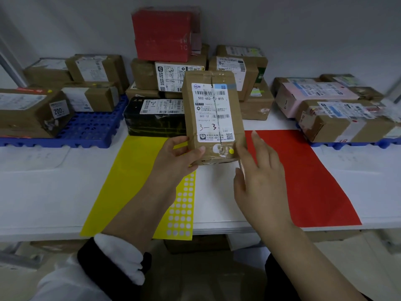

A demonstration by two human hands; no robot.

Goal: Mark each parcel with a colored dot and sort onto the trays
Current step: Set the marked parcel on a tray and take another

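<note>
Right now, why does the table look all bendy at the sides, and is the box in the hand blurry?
Head view: the wide lens bows the front edge of the table and tilts the blue tray at the left. Head view: the parcel in the left hand is sharp, its handwritten 3-3 readable, tape slightly shiny. Head view: the right hand looks a little soft.

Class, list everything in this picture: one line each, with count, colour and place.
Labelled cardboard parcel: one, brown, held at centre.
Round sticker dot: one, yellow, on that parcel's near end.
Sticker sheet: one, yellow, table left.
Paper sheet: one, red, table right.
Perforated plastic trays: two, blue, far left and far right, holding parcels.
Stacked parcels: several, mostly brown, back centre; red box on top, black one in front.
Table: one, white, foreground.
Left hand: one, grips the parcel.
Right hand: one, open beside it.
</note>
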